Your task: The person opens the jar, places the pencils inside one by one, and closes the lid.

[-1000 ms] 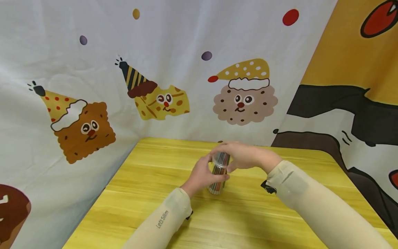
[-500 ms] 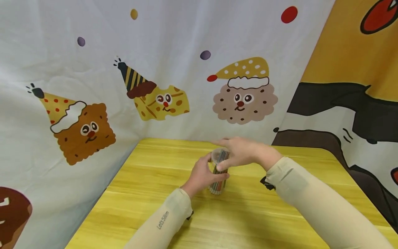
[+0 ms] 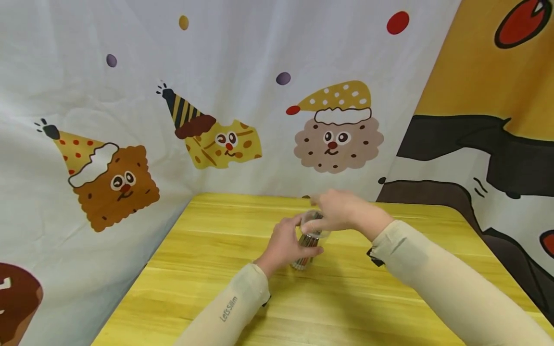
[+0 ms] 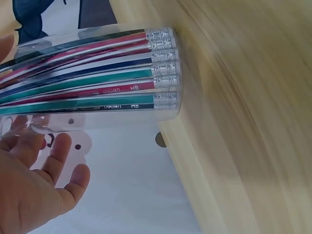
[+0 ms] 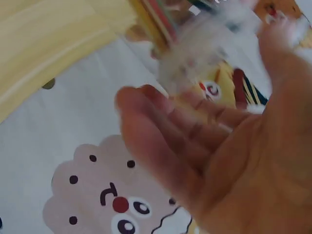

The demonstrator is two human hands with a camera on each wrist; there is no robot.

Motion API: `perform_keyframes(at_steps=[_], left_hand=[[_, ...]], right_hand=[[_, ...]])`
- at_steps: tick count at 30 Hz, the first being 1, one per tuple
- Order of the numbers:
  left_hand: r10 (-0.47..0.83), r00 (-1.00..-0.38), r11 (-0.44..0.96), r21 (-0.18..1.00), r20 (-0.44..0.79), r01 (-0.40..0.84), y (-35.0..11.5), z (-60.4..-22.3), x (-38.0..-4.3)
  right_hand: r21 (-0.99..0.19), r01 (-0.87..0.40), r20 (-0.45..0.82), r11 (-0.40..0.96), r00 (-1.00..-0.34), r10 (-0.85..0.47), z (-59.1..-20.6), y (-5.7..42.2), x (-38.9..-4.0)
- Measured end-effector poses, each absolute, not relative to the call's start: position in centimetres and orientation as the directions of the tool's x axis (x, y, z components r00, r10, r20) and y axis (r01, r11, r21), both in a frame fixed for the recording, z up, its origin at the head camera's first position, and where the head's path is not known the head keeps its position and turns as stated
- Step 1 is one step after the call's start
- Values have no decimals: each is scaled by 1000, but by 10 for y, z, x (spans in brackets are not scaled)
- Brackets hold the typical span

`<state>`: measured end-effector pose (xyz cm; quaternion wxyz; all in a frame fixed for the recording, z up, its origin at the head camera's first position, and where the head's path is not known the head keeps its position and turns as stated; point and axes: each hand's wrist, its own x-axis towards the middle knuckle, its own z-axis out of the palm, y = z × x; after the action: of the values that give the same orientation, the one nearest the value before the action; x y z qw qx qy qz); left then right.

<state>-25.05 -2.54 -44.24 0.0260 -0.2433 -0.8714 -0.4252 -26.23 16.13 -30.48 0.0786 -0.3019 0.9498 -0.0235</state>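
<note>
A clear plastic tube (image 3: 307,244) full of pencils stands tilted over the far middle of the table. My left hand (image 3: 286,244) grips it, thumb on the near side and fingers round the far side. Through its wall in the left wrist view show striped pencils (image 4: 122,75) in red, green and dark blue, with metal-banded ends. My right hand (image 3: 342,211) is over the tube's top, its thumb by the clear lid end (image 5: 209,48), which is blurred in the right wrist view. The other right fingers (image 5: 156,131) reach out loosely, apart from the tube.
The yellow wood-grain table (image 3: 207,269) spreads under both arms. Behind it hangs a white cloth (image 3: 242,57) printed with cartoon biscuits and cheese, meeting the table's far edge.
The right hand's fingers have come away from round the tube's top and stretched out. The tube's top has shifted slightly to the right, still in the left hand.
</note>
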Motion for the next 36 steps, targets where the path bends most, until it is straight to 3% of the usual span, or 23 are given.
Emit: perform_keyframes(at_steps=[5, 9, 12, 16, 19, 23, 26, 31, 36], left_hand=[[390, -895, 525, 746, 216, 409, -21, -442, -246], [405, -894, 466, 798, 191, 382, -21, -444, -246], [406, -893, 432, 821, 193, 374, -20, -445, -247], [403, -886, 427, 809, 230, 404, -20, -447, -248], [398, -878, 432, 790, 265, 434, -19, -449, -248], [370, -879, 420, 789, 302, 448, -16, -452, -249], [343, -888, 397, 810, 305, 431, -20, -454, -250], [376, -889, 333, 858, 259, 391, -33, -458, -254], [406, -893, 318, 887, 191, 334, -47, -456, -258]], right_hand=[[-200, -647, -197, 736, -709, -677, -300, 170, -257], [-242, -632, -204, 736, -708, -676, -305, 170, -256], [-191, -620, -140, 761, -750, -646, -318, 170, -256], [-3, -623, 77, 782, -780, -621, -344, 169, -255], [89, -545, 193, 834, -812, -551, -357, 163, -252], [16, -325, 137, 946, -936, -324, -358, 146, -244], [-36, -250, 83, 967, -966, -247, -355, 135, -243], [-67, -446, 33, 893, -895, -445, -345, 146, -251], [-195, -650, -52, 734, -741, -670, -326, 159, -259]])
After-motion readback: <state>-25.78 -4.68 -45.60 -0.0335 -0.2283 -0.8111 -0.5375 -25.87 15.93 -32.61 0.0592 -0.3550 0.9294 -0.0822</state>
